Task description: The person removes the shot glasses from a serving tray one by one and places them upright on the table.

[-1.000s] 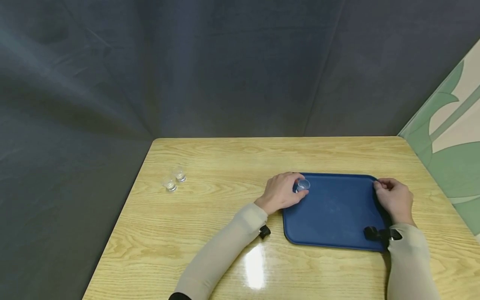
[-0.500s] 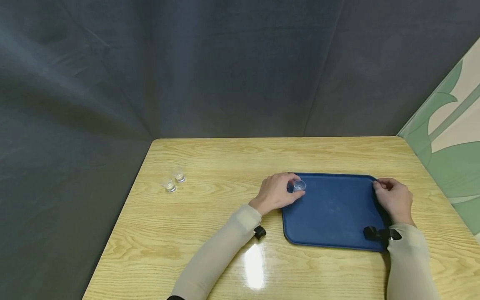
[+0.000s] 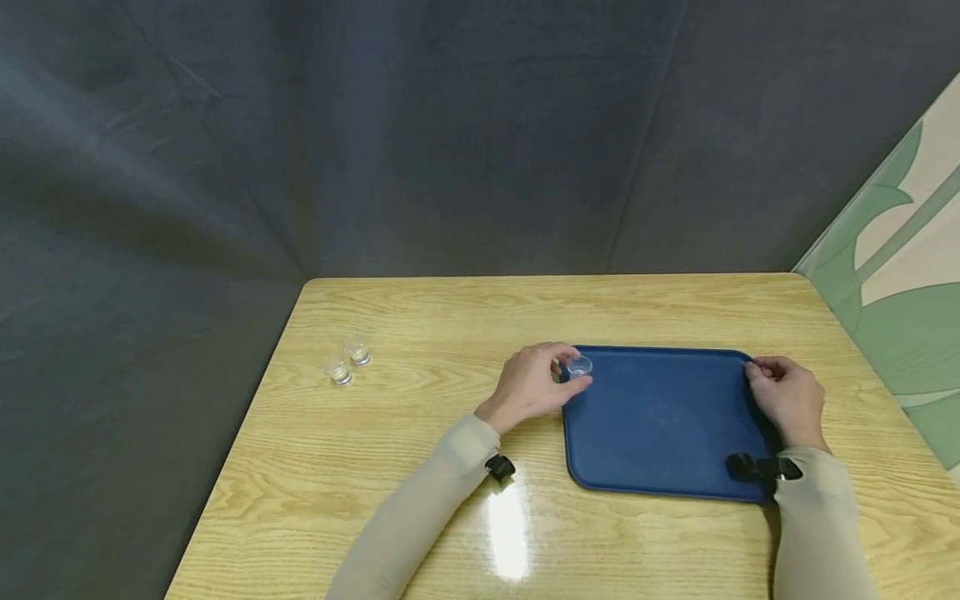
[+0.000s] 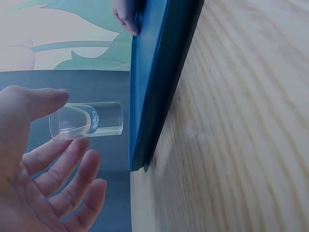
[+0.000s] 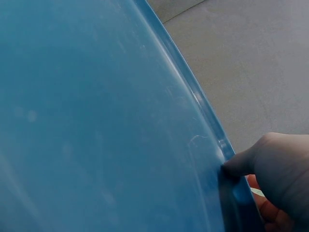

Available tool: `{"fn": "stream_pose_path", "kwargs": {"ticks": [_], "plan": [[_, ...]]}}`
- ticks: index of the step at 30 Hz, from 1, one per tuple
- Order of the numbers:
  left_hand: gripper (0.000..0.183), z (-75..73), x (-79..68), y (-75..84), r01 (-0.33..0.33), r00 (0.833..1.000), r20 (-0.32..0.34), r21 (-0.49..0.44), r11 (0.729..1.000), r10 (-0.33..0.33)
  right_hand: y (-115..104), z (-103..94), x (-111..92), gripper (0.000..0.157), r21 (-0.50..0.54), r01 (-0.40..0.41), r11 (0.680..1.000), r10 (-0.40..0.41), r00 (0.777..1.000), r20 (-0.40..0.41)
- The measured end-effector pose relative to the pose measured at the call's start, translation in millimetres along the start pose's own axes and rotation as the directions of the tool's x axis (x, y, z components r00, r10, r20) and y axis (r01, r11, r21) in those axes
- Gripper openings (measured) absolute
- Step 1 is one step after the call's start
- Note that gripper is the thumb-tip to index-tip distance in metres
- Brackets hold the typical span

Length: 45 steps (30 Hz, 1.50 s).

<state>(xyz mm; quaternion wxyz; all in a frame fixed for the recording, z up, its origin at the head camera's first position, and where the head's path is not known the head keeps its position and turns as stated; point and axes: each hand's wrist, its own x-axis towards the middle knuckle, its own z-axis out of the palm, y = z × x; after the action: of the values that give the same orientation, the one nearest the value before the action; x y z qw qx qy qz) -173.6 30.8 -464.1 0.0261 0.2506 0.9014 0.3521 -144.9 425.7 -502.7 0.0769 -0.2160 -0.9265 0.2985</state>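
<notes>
My left hand (image 3: 531,385) pinches a clear shot glass (image 3: 580,367) near its rim, thumb on one side and fingers on the other. The glass is upright over the far left corner of the blue tray (image 3: 660,425). In the left wrist view, a narrow gap shows between the glass base (image 4: 113,117) and the tray edge (image 4: 145,96). At the opposite side, my right hand (image 3: 791,396) grips the tray's right rim, with the thumb (image 5: 239,163) on top and fingers below, as the right wrist view shows.
Two more shot glasses, a nearer one (image 3: 341,374) and a farther one (image 3: 360,354), stand close together on the left of the wooden table (image 3: 420,317). A dark curtain (image 3: 480,150) hangs behind the table. A green-and-beige patterned surface (image 3: 907,333) lies to the right.
My left hand has moved left with the shot glass, from inside the tray's left part to its far left corner. The right hand and the tray have stayed in place.
</notes>
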Motion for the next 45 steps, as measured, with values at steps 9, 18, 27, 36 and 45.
{"fn": "stream_pose_path", "kwargs": {"ticks": [9,18,27,36,45], "plan": [[0.044,-14.6,-13.1,-4.0,0.054,0.998,-0.019,-0.118,0.992,-0.057,-1.2,0.1,1.3,0.042,-0.002,-0.003,1.000,0.003,1.000,-0.007],[0.043,-31.1,-30.2,-11.0,0.062,0.996,-0.045,-0.229,0.972,-0.074,-1.7,0.5,-0.1,0.042,0.001,-0.004,1.000,0.004,1.000,-0.009],[0.046,-44.3,-46.5,-39.3,0.111,0.990,-0.067,-0.186,0.976,-0.125,-1.3,1.2,-0.6,0.042,-0.001,-0.007,1.000,0.007,1.000,-0.006],[0.046,-63.6,-67.1,-68.0,0.176,0.975,-0.111,-0.145,0.974,-0.193,0.1,1.5,-0.1,0.042,-0.005,-0.014,1.000,0.014,1.000,-0.006],[0.044,-87.4,-90.2,-97.3,0.240,0.948,-0.198,-0.072,0.968,-0.250,-1.0,0.9,0.1,0.042,-0.004,-0.016,1.000,0.016,1.000,-0.006]]}}
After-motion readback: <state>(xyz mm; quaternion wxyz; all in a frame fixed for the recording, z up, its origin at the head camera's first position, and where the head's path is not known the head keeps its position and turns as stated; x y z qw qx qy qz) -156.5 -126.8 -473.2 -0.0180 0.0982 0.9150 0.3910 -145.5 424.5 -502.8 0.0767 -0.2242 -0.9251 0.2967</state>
